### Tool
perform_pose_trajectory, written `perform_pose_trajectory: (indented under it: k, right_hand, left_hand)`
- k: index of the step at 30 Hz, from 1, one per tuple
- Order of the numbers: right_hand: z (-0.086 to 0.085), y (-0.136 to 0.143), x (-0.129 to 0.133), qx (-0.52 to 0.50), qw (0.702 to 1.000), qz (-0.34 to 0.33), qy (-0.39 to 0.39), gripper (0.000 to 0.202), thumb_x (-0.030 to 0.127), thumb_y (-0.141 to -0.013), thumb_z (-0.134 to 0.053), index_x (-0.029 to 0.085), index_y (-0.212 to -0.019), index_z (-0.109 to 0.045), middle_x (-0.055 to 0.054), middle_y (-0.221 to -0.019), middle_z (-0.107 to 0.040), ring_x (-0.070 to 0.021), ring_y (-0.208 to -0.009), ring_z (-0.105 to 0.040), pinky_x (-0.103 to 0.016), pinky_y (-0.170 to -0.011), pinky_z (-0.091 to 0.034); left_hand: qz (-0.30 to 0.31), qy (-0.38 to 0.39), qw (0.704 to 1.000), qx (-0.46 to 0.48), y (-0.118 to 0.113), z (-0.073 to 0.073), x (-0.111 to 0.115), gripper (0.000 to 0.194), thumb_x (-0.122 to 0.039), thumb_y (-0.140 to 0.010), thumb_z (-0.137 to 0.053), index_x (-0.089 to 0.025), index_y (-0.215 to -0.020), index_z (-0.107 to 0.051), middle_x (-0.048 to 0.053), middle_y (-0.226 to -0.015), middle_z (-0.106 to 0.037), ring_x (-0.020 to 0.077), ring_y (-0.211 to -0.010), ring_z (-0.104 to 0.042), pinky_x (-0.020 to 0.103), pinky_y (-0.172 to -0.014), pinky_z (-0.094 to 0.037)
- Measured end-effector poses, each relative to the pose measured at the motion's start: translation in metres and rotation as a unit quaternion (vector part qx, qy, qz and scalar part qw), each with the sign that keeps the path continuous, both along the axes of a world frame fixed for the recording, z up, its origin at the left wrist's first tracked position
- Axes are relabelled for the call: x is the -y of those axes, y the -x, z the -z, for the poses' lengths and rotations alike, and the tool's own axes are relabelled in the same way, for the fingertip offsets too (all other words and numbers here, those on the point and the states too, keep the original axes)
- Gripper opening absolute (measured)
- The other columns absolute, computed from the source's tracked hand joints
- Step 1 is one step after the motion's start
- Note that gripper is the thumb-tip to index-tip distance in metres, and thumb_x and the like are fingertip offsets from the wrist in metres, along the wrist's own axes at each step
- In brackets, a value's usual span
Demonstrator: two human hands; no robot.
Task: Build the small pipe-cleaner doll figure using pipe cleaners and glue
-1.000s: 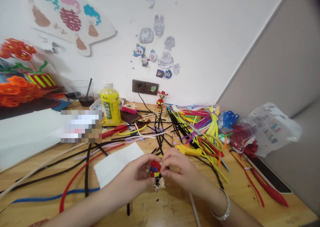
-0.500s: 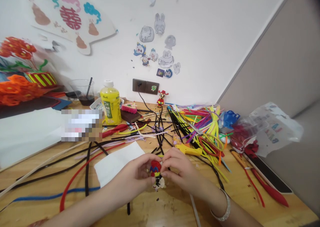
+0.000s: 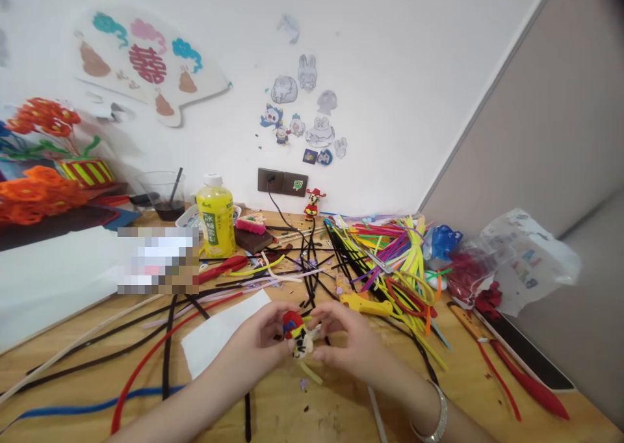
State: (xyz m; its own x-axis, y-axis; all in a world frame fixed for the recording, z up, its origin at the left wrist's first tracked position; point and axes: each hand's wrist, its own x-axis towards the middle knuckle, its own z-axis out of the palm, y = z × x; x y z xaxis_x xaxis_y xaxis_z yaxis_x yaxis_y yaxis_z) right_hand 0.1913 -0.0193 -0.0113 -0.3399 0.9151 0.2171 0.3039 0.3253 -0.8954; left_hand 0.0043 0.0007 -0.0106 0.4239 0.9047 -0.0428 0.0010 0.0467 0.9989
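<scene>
My left hand (image 3: 263, 332) is closed around a small pipe-cleaner figure (image 3: 301, 344). The figure is tilted, with red and blue at its upper left, a yellow band, and a cream part with black lines low down. On its right side, my right hand (image 3: 341, 336) curves its fingers and thumb around the cream part, and the fingertips partly hide the contact. Below the hands, a short pale yellow strip (image 3: 311, 373) shows against the table. A white sheet of paper (image 3: 205, 345) lies beside my left forearm.
Yellow-handled scissors (image 3: 365, 304) lie behind my right hand. A pile of colourful pipe cleaners (image 3: 409, 254) spreads at the back right. Black, red and blue strips cross the left side. A yellow drink bottle (image 3: 216, 222) and a similar red-hatted figure (image 3: 313, 204) stand farther back.
The figure has turned in my hands, so more of its cream, black-lined part shows. My right fingers have spread from a tight pinch. The view has tipped slightly upward.
</scene>
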Motion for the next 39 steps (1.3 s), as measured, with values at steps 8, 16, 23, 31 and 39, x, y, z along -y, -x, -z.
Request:
perform_pose_trajectory:
  k: [8,16,23,31,39]
  right_hand:
    - [0.015,0.012,-0.001,-0.032,0.997,0.047,0.052,0.025,0.022,-0.068,-0.064,0.018,-0.093,-0.060,-0.003,-0.082,-0.063,-0.0141,-0.073,-0.058,-0.027,-0.068,-0.046]
    - [0.014,0.012,-0.004,-0.160,0.978,0.054,0.124,0.031,0.038,-0.065,-0.067,0.018,-0.086,-0.057,-0.002,-0.078,-0.061,-0.0158,-0.073,-0.058,-0.029,-0.068,-0.046]
    - [0.007,0.012,-0.004,-0.151,0.980,0.031,0.126,0.034,0.045,-0.065,-0.066,0.016,-0.083,-0.057,-0.001,-0.074,-0.059,-0.0140,-0.069,-0.056,-0.027,-0.067,-0.044]
    - [0.006,0.012,-0.005,-0.114,0.989,0.040,0.084,0.032,0.044,-0.073,-0.058,0.015,-0.084,-0.062,-0.003,-0.076,-0.060,-0.0140,-0.070,-0.055,-0.025,-0.064,-0.044]
    - [0.004,-0.002,-0.012,-0.042,0.995,0.091,0.005,0.019,0.029,-0.079,-0.050,0.016,-0.087,-0.061,-0.004,-0.081,-0.063,-0.0152,-0.075,-0.058,-0.027,-0.067,-0.046]
  left_hand:
    - [-0.008,0.023,1.000,0.011,0.001,-0.010,0.001,0.043,-0.019,-0.057,-0.062,-0.018,-0.098,-0.054,0.006,-0.096,-0.065,0.0223,-0.093,-0.057,0.034,-0.083,-0.043]
    - [-0.013,-0.020,1.000,-0.006,0.008,-0.006,-0.005,0.044,-0.028,-0.064,-0.062,-0.017,-0.105,-0.053,0.008,-0.096,-0.065,0.0210,-0.086,-0.059,0.034,-0.077,-0.046]
    - [0.001,-0.074,0.993,-0.087,0.010,-0.014,-0.003,0.033,-0.033,-0.069,-0.059,-0.017,-0.098,-0.059,0.007,-0.093,-0.067,0.0222,-0.089,-0.060,0.035,-0.081,-0.046]
    - [0.060,-0.058,0.992,-0.091,0.007,-0.005,-0.003,0.033,-0.029,-0.066,-0.061,-0.017,-0.097,-0.056,0.006,-0.091,-0.068,0.0210,-0.087,-0.061,0.032,-0.079,-0.047]
    - [0.027,-0.145,0.972,-0.180,0.005,-0.002,-0.004,0.027,-0.028,-0.070,-0.057,-0.018,-0.095,-0.061,0.004,-0.093,-0.068,0.0208,-0.087,-0.060,0.029,-0.078,-0.047]
